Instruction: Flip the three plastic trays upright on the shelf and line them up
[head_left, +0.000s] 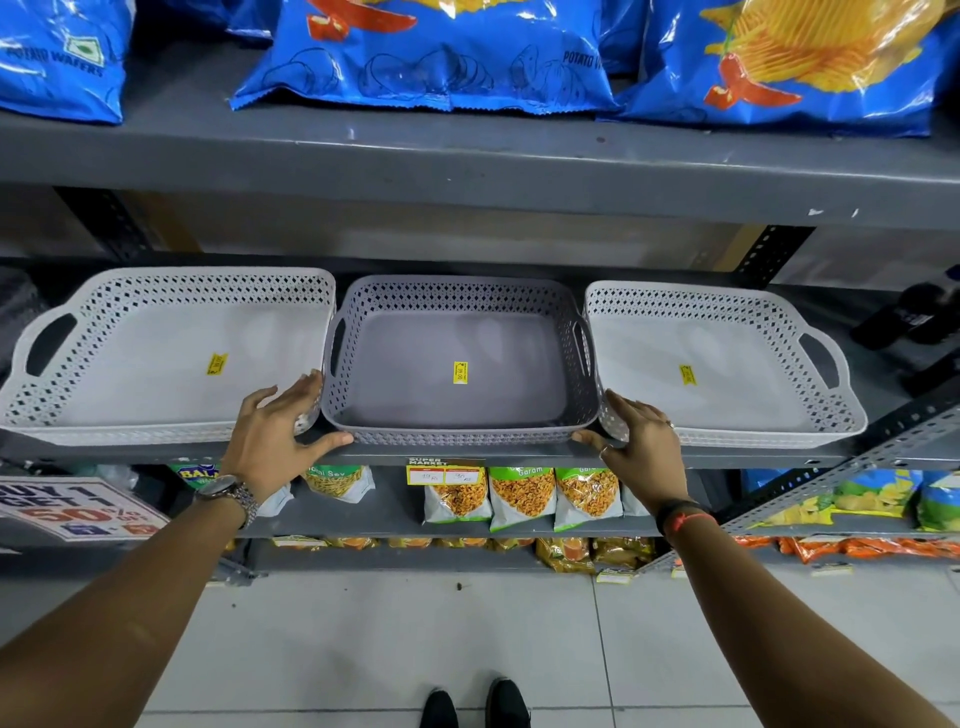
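Note:
Three perforated plastic trays stand upright side by side on the grey shelf (467, 456). The left tray (130, 384) and the right tray (727, 389) are pale white-grey; the middle tray (457, 395) is darker grey. Each has a yellow sticker inside. My left hand (280, 431) rests with spread fingers at the middle tray's front left corner, thumb against its front rim. My right hand (636, 436) touches the front right corner, fingers lying over the gap to the right tray. Neither hand grips anything.
Blue crisp bags (431, 52) lie on the shelf above. Snack packets (519, 493) fill the lower shelves, with a price tag (447, 470) on the shelf edge. A dark object (914, 317) sits at the far right of the tray shelf. My feet stand on the tiled floor.

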